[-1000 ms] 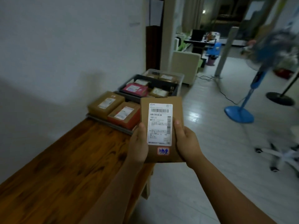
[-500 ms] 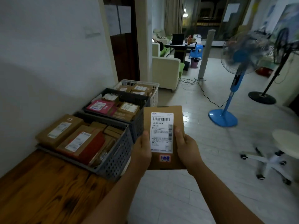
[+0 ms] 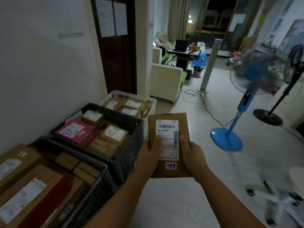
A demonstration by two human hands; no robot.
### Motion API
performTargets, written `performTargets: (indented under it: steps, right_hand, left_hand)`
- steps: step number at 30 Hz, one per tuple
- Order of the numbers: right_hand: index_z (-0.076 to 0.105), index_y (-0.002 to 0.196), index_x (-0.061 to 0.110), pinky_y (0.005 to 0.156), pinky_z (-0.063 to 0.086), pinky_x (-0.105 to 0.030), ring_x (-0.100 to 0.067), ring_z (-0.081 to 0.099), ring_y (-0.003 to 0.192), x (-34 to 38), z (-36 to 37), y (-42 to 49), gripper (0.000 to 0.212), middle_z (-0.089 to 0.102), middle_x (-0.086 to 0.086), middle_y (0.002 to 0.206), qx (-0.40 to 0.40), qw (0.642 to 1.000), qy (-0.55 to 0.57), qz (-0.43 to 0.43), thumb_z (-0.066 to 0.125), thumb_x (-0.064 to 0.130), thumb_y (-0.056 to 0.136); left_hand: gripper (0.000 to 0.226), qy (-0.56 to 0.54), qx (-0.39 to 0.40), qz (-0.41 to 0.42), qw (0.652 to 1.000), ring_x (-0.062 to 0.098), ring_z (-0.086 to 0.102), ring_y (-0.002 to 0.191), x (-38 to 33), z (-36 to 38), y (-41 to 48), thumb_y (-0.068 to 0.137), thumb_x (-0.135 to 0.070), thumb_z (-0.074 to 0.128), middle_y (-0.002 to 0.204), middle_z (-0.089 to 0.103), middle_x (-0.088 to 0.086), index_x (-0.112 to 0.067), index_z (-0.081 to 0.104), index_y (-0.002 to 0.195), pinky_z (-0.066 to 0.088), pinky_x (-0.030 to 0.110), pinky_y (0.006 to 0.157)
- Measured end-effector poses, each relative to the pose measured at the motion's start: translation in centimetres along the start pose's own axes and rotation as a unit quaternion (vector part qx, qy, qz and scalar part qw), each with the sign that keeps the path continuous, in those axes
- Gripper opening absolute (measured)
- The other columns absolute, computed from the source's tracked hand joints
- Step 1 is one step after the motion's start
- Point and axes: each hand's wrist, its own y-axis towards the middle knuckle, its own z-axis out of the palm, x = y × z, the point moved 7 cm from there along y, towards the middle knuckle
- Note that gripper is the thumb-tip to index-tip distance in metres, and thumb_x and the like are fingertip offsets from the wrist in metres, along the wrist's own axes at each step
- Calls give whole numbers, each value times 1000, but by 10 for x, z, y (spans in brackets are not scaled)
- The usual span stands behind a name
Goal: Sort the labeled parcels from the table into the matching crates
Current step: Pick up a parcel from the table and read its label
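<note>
My left hand (image 3: 150, 155) grips the left edge of a brown cardboard parcel (image 3: 183, 129), thumb lying on its face and over the edge of the white shipping label (image 3: 167, 129). My right hand (image 3: 192, 156) grips the right edge the same way, thumb on top, the other fingers hidden behind the box. I hold the parcel between both hands in the air, face up toward me, above the pale floor (image 3: 181, 203) and just to the right of the crates. Below the label sits a small red-bordered sticker (image 3: 171, 165) with blue handwriting that I cannot read.

Three crates stand in a row along the wall on my left. The nearest, a dark one (image 3: 102, 191), holds brown boxes and a red one. The middle crate (image 3: 131, 160), also dark, holds a pink parcel (image 3: 74, 130) among brown labeled boxes; the parcel in my hands is just beside its right wall. The far crate (image 3: 115, 94) is white and holds more brown labeled boxes.

A blue standing fan (image 3: 230, 139) stands on the floor to my right.
</note>
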Motion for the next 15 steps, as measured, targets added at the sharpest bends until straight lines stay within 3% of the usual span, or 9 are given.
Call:
performTargets:
  steps: [4, 7, 10, 15]
  right_hand:
    - [65, 91, 23, 65, 53, -21, -11, 70, 82, 18, 6, 76, 48, 73, 2, 90, 18, 1000, 10, -1, 39, 62, 100]
    - [65, 98, 23, 65, 52, -20, -12, 71, 84, 22, 15, 118, 46, 74, 2, 94, 41, 999, 18, -6, 39, 60, 102]
    - [65, 100, 23, 66, 54, -20, -14, 73, 84, 30, 30, 169, 45, 75, 2, 94, 68, 997, 27, -8, 39, 60, 100]
    - [64, 97, 29, 69, 58, -26, -15, 75, 81, 38, 62, 278, 39, 76, 4, 91, 139, 989, 52, -11, 42, 60, 101]
  left_hand:
    - [72, -32, -8, -38, 999, 12, 74, 95, -5, 14, 75, 75, -91, 48, 105, 76, -7, -33, 63, 115, 63, 40, 85]
    - [51, -36, -13, -40, 998, 10, 74, 94, -11, 19, 112, 83, -74, 48, 106, 75, -4, -32, 62, 108, 62, 32, 81]
    - [27, -52, -39, -52, 997, 5, 74, 85, -13, 19, 157, 97, -55, 52, 99, 76, -6, -31, 63, 104, 57, 16, 64]
    - [38, -37, -119, -79, 989, -1, 73, 76, -1, 22, 250, 98, -57, 52, 94, 76, -6, -25, 67, 112, 54, 13, 58]
